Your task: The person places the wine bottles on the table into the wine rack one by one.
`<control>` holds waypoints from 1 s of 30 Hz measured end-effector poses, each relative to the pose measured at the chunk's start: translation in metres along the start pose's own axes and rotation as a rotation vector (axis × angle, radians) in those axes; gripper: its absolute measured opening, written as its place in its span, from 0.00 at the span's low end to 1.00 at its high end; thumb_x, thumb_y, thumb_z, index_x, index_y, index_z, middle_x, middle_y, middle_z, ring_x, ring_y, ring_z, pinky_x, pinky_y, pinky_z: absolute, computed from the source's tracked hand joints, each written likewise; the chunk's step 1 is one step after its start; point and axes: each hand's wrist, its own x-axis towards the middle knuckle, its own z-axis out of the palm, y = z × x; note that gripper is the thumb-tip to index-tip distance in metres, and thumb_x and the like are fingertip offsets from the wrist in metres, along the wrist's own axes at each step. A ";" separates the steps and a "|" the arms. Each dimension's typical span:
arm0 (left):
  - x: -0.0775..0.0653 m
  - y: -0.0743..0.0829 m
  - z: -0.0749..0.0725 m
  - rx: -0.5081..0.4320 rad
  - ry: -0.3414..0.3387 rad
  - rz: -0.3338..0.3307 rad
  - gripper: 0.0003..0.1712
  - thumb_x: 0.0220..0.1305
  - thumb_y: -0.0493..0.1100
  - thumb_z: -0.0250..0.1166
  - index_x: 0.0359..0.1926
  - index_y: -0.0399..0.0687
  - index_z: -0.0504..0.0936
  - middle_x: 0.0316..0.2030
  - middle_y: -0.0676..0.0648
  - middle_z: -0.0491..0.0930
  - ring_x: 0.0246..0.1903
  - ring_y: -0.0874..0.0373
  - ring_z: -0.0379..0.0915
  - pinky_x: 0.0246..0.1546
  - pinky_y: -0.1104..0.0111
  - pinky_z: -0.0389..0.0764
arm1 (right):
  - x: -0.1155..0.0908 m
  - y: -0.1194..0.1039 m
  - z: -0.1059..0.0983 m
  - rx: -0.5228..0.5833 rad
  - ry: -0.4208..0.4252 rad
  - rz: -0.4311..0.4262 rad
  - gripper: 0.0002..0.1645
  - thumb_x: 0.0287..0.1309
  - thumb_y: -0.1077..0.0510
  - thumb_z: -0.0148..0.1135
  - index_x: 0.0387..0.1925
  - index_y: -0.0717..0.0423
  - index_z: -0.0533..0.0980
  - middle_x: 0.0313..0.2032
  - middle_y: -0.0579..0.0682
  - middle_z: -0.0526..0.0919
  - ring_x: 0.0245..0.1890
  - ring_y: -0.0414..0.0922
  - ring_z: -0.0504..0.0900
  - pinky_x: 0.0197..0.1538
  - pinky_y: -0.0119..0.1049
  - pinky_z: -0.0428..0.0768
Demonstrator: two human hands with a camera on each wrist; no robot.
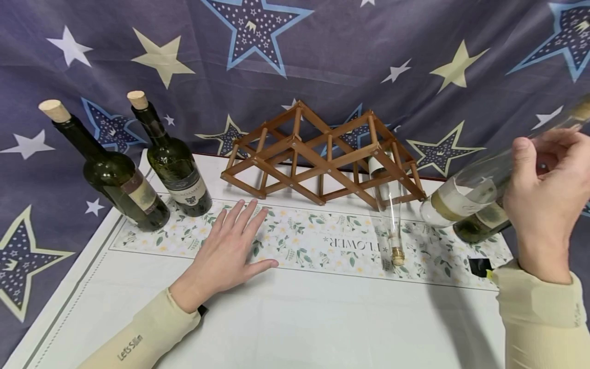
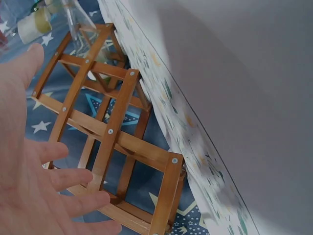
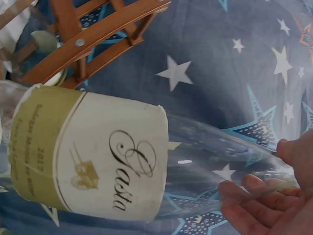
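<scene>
My right hand (image 1: 546, 189) grips a clear glass wine bottle (image 1: 467, 197) near its neck, base tilted down to the left. In the right wrist view, the bottle's white and gold label (image 3: 115, 154) reads "Gasta", and the fingers curl round the narrowing glass. A wooden lattice wine rack (image 1: 292, 146) stands to the left of this bottle. Another clear corked bottle (image 1: 394, 220) lies in the rack's right end, its neck toward me. With fingers spread, my left hand (image 1: 226, 253) hovers over the floral runner in front of the rack, holding nothing.
Two dark green corked bottles, one far left (image 1: 122, 184) and one beside it (image 1: 177, 171), stand upright left of the rack. A further green bottle (image 1: 477, 225) is partly hidden behind the held bottle. The floral runner (image 1: 295, 236) crosses the white table; a star-patterned cloth (image 1: 341, 66) hangs behind.
</scene>
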 end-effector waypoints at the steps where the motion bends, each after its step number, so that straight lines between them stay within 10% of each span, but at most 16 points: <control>1: 0.001 0.000 0.000 -0.005 0.004 0.002 0.64 0.60 0.82 0.63 0.83 0.46 0.59 0.81 0.35 0.54 0.79 0.32 0.50 0.73 0.32 0.57 | -0.001 -0.002 -0.002 0.006 -0.005 0.001 0.18 0.78 0.51 0.58 0.63 0.49 0.75 0.44 0.23 0.70 0.40 0.21 0.73 0.46 0.22 0.67; 30: 0.018 0.017 -0.007 -0.160 0.153 0.074 0.65 0.58 0.73 0.74 0.83 0.42 0.58 0.81 0.38 0.56 0.79 0.38 0.53 0.74 0.37 0.61 | -0.030 -0.013 0.009 0.768 -0.006 0.132 0.12 0.66 0.60 0.74 0.43 0.64 0.80 0.35 0.61 0.86 0.33 0.49 0.90 0.34 0.30 0.87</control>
